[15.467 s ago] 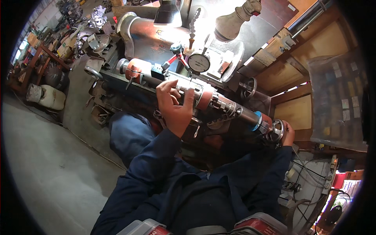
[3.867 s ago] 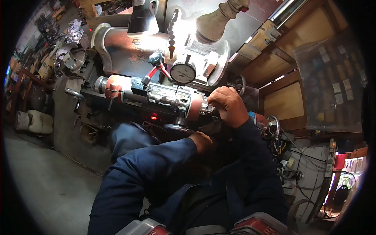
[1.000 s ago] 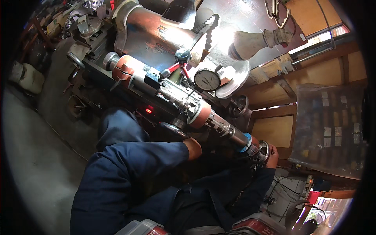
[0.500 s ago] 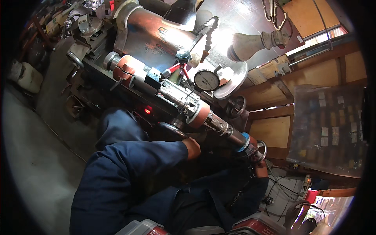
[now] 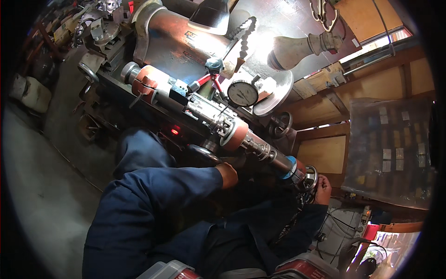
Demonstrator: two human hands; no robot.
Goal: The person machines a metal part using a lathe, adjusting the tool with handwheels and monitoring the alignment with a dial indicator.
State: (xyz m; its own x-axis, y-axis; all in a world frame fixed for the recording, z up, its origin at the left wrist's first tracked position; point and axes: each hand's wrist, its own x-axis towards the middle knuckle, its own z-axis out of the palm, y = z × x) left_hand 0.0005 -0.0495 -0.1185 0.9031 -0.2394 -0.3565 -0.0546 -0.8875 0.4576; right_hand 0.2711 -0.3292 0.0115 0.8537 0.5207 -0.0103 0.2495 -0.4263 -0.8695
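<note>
While the person is sitting close to a long machine [image 5: 204,111], both arms in dark blue sleeves are reaching under and along its shaft [image 5: 260,151]. The left hand [image 5: 228,173] is going below the orange collar [image 5: 234,135] of the shaft, just beside a dark round knob [image 5: 203,152]; only the wrist and the back of the hand are showing, so I cannot tell if the fingers are apart or together. The right hand [image 5: 322,188] is lying at the far end of the shaft, and its fingers are curling around the shiny metal wheel [image 5: 308,178] there, touching its rim. This wheel is sitting just after a blue ring [image 5: 290,166], at the lower right end of the machine. Above the shaft, a round dial gauge [image 5: 242,93] is standing on a red and black holder [image 5: 207,80], with its thin tip pointing down near the orange collar. A small red light [image 5: 174,131] is glowing on the machine body. Behind, a wooden shelf [image 5: 325,149] is standing beside a plastic sheet [image 5: 390,149] with small boxes.
</note>
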